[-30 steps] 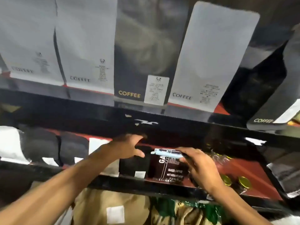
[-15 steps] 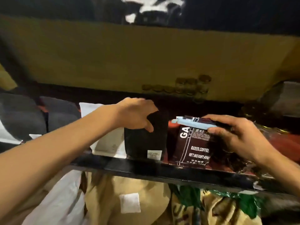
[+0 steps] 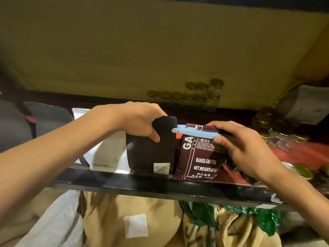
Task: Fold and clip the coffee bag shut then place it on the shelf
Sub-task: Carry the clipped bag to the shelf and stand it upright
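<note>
A dark brown coffee bag marked "BAKED.COFFEE" stands upright on the black shelf. Its top is folded over and held by a light blue clip. My right hand grips the folded top and the clip's right end. To its left a black coffee bag stands upright, and my left hand holds its top edge, thumb on the front.
A white coffee bag and grey bags stand further left. Several small gold-lidded glass jars sit against the yellow back wall, with more jars at the right. Burlap sacks lie below the shelf.
The view has dropped from the upper shelf to this one. My left hand has closed on the black bag's top. My right hand has stayed on the clipped brown bag.
</note>
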A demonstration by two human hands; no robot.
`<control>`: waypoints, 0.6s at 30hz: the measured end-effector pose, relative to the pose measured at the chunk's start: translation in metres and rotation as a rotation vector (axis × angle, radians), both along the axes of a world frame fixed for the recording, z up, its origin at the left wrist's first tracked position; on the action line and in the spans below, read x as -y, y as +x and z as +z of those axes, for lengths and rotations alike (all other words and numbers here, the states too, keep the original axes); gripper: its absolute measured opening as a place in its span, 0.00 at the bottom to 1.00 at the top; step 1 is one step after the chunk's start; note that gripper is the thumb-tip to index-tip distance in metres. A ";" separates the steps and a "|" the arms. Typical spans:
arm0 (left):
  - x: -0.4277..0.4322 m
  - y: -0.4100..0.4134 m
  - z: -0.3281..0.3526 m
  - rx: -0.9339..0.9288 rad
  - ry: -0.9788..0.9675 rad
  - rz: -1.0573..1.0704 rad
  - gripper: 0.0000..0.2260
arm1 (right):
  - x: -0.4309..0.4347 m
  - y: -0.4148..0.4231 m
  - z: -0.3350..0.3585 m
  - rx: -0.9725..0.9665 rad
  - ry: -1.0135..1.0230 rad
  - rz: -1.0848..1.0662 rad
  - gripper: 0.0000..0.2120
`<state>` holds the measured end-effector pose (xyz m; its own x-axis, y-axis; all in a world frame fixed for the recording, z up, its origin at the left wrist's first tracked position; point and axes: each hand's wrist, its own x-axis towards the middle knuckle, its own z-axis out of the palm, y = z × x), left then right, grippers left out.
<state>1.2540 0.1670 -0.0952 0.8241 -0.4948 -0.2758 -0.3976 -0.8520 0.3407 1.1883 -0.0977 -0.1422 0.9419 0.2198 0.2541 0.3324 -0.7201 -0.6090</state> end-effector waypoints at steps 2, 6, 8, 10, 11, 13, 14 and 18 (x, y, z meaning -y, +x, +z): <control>0.000 -0.001 0.001 0.017 0.025 0.003 0.09 | 0.000 0.000 0.000 -0.010 -0.015 0.005 0.16; 0.004 -0.005 0.003 0.036 0.060 0.007 0.11 | 0.002 0.000 0.001 -0.033 -0.041 0.007 0.16; 0.004 -0.005 0.003 0.062 0.080 0.003 0.11 | 0.001 0.001 0.000 -0.021 -0.067 0.002 0.17; 0.003 -0.006 0.002 0.086 0.092 -0.006 0.12 | -0.002 0.000 -0.002 -0.020 -0.105 0.006 0.17; 0.003 -0.006 0.002 0.092 0.093 -0.009 0.12 | -0.003 0.000 -0.003 -0.021 -0.117 0.004 0.17; 0.003 -0.007 0.002 0.104 0.095 -0.011 0.11 | -0.005 -0.002 -0.001 -0.031 -0.139 -0.008 0.18; 0.003 -0.007 0.002 0.110 0.095 -0.014 0.11 | -0.006 -0.003 0.000 -0.029 -0.172 -0.029 0.18; 0.003 -0.008 0.001 0.131 0.096 -0.025 0.12 | -0.028 -0.009 0.005 0.183 -0.419 -0.084 0.29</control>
<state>1.2464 0.1643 -0.0939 0.8439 -0.4919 -0.2139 -0.4544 -0.8675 0.2024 1.1796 -0.0693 -0.1368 0.9088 0.2639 0.3231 0.3373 -0.9206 -0.1968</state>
